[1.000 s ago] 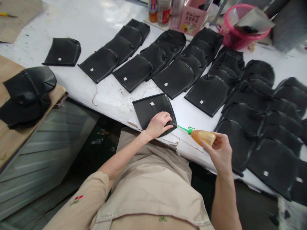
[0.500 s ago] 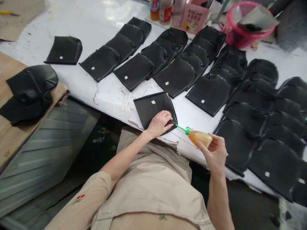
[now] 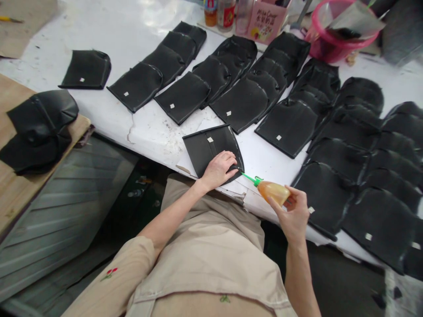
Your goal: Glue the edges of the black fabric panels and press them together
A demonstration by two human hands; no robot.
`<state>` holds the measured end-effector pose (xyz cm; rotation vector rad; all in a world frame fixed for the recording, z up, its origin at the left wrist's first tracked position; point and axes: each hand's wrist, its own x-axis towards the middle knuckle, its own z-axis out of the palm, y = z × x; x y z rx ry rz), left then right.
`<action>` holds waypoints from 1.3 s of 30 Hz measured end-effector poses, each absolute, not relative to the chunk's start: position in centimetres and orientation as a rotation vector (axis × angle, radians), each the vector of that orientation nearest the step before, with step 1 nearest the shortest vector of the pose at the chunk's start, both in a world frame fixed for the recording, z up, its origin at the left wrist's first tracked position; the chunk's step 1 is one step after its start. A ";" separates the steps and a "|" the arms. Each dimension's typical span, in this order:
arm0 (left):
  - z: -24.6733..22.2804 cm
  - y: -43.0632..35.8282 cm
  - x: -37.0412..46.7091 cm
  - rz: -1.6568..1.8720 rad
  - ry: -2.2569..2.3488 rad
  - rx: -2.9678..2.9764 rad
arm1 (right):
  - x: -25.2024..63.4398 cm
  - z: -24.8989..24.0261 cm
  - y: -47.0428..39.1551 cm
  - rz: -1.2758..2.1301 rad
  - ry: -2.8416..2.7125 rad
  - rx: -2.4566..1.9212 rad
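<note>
Left hand [image 3: 218, 168], thumb out, pins a flat black leather-look panel [image 3: 199, 150], pale square sticker [image 3: 210, 139] just beyond; right hand [image 3: 295, 212] grips a kinda teardrop amber plastic bottle [image 3: 273, 192], green nozzle [image 3: 248, 177] beside the left.

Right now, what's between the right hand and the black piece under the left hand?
Head view: the bottle in the right hand, its green nozzle pointing at the edge of the black piece.
</note>
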<state>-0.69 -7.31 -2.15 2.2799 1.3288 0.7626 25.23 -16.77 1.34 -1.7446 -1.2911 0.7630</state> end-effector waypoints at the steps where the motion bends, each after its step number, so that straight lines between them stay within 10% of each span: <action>1: -2.1 -7.3 -0.7 0.759 1.328 2.278 | 25.1 1.4 -16.8 0.760 -1.286 -1.741; 39: -1.6 -6.9 0.6 0.761 1.463 2.166 | 24.2 1.4 -17.0 0.732 -1.276 -1.797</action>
